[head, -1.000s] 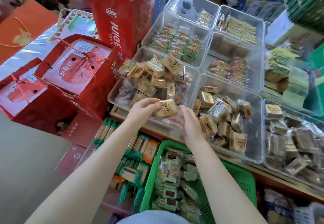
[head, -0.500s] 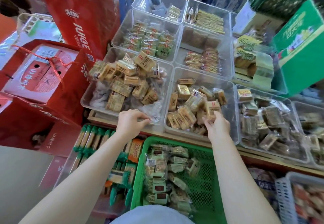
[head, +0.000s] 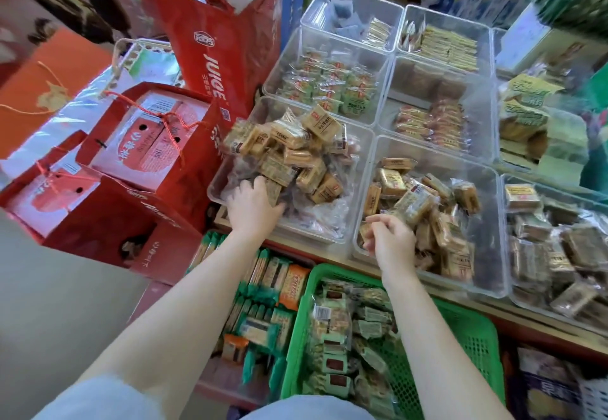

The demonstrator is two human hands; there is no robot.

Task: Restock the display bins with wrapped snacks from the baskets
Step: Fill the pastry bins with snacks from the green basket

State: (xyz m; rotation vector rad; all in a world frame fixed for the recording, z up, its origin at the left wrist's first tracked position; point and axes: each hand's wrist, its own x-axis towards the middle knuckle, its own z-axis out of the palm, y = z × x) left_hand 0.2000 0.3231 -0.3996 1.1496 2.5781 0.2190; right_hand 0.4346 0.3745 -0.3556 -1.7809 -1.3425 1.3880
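Tan wrapped snacks (head: 289, 156) are heaped in a clear bin (head: 230, 195) in front of me, the pile leaning toward its far side. My left hand (head: 251, 205) reaches in at the near edge, fingers curled among the packets, probably to level them; whether it grips 1 I cannot tell. My right hand (head: 390, 238) hovers over the neighbouring bin (head: 487, 232), fingers loosely bent, apparently holding nothing. The green basket (head: 473, 330) sits below, within reach for refills
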